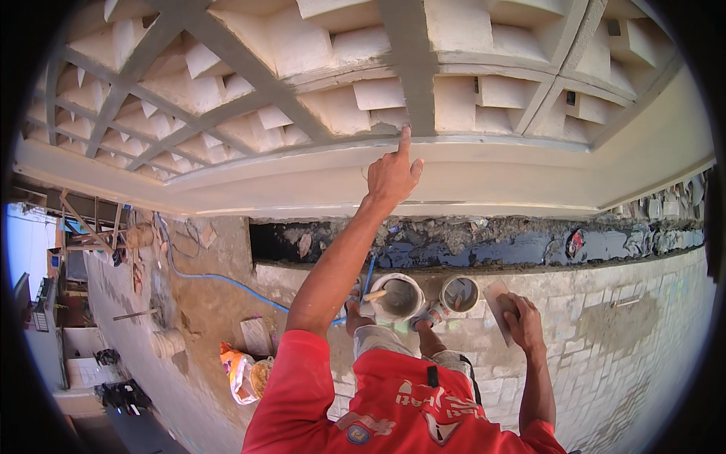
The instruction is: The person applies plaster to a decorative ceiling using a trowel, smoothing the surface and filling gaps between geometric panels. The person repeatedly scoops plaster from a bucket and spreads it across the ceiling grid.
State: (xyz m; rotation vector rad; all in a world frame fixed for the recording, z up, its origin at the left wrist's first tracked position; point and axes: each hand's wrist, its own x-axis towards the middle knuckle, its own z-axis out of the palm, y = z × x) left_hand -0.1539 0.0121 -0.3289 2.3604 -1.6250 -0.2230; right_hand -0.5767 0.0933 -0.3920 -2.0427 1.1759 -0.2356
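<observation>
My left hand reaches up to the lattice of pale concrete breeze blocks, index fingertip at a grey mortar patch on the lower edge of an opening. Its thumb stands apart, the other fingers are bent, and it holds nothing. My right hand grips a trowel with a flat steel blade, low at my right side. By my feet are a white bucket of grey mix, with a wooden handle across its rim, and a smaller bucket with grey contents and a tool inside.
A plastered ledge runs below the lattice. A dark, wet drainage trench borders the paving. A blue hose crosses the sandy ground at left, near an open sack, another bucket and a timber frame.
</observation>
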